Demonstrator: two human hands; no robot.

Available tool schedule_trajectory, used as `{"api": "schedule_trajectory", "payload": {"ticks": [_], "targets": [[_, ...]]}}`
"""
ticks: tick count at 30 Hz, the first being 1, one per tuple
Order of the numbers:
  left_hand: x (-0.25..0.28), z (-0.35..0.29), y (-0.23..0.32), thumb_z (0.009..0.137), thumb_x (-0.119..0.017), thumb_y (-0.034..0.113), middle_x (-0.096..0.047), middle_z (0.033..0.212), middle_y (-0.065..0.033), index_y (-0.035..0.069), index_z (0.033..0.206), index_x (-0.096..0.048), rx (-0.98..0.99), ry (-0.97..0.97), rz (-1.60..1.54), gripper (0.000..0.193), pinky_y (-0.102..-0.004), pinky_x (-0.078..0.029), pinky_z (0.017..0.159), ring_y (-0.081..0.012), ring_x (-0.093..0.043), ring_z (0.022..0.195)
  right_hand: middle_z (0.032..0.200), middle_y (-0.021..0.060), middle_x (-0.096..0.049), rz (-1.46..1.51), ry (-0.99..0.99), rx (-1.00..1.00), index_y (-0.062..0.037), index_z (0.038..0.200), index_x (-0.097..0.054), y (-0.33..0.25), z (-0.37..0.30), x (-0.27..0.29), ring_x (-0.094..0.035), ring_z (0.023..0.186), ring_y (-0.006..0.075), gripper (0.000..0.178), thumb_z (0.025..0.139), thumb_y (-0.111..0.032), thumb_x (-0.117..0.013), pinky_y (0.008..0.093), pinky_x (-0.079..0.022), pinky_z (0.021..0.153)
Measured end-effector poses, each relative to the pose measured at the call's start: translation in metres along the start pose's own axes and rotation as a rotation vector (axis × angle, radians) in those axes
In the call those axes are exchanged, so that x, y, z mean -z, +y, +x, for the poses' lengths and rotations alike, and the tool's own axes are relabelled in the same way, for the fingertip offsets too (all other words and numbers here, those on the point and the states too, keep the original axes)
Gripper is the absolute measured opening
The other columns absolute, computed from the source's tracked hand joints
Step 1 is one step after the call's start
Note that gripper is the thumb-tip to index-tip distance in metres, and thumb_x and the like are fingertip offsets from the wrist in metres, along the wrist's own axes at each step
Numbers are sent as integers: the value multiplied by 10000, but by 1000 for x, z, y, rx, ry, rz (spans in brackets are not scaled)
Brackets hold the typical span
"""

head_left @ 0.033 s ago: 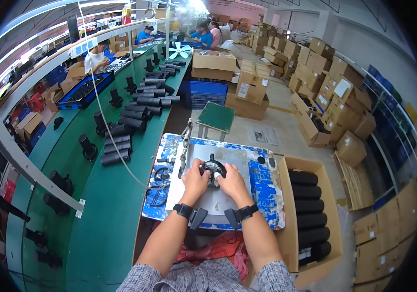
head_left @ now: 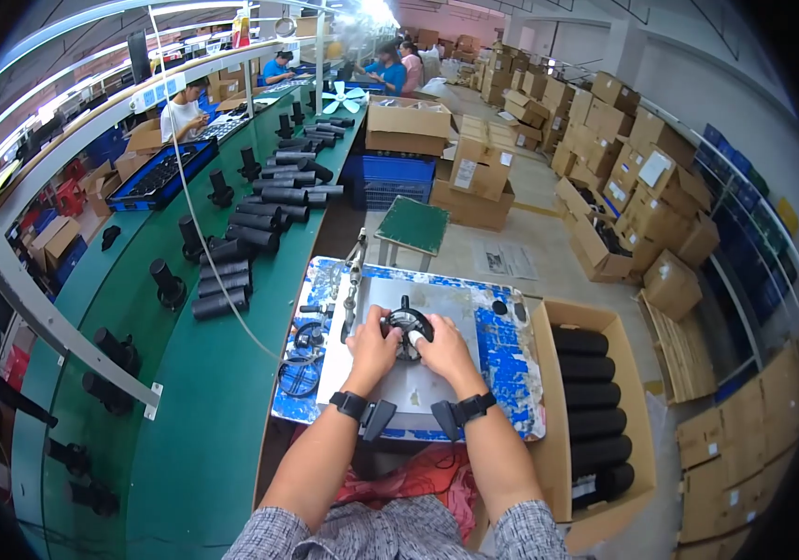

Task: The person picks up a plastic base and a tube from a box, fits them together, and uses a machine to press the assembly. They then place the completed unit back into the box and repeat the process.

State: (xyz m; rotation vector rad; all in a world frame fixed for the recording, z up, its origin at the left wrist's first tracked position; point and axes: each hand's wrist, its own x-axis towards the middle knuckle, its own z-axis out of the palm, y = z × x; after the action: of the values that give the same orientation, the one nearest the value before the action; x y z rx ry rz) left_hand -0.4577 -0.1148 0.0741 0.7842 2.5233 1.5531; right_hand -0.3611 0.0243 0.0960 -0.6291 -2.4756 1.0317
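Over a metal plate on the small worktable, both my hands grip one round black plastic part. A short stub sticks out of its far side, and something pale shows inside its ring. My left hand closes around the left side, thumb pressed inward. From the right, my right hand holds it the same way, its thumb near the middle. My fingers hide much of the part. Just left of my left hand stands a metal clamp-like fixture. Black rings lie at the table's left side.
The worktable has chipped blue and white paint. At its right, a carton holds several black cylinders. A green bench on the left carries many black tubes. A green-topped stool stands beyond; co-workers sit far off.
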Motion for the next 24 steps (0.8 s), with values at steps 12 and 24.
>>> {"api": "schedule_trajectory", "payload": {"ticks": [12,24], "targets": [[-5,-1,-5,925,-728,215,-725,971,-63,169,1287,-574,-67,12,-14,396,-501,-355,906,-318,-654,1020,1251,247,-643,-213,91,-27,1,1253,-576,-25,-5,1,-650,1152,442,558,794,-229,-793,511,-548,977],[-7,-1,-1,925,-730,209,-726,951,-48,171,1273,-588,-23,23,25,377,-503,-358,904,-306,-657,1015,1259,265,-631,-193,113,-1,-17,1241,-527,-22,-8,-6,-646,1135,470,564,785,-215,-793,531,-547,971]]}}
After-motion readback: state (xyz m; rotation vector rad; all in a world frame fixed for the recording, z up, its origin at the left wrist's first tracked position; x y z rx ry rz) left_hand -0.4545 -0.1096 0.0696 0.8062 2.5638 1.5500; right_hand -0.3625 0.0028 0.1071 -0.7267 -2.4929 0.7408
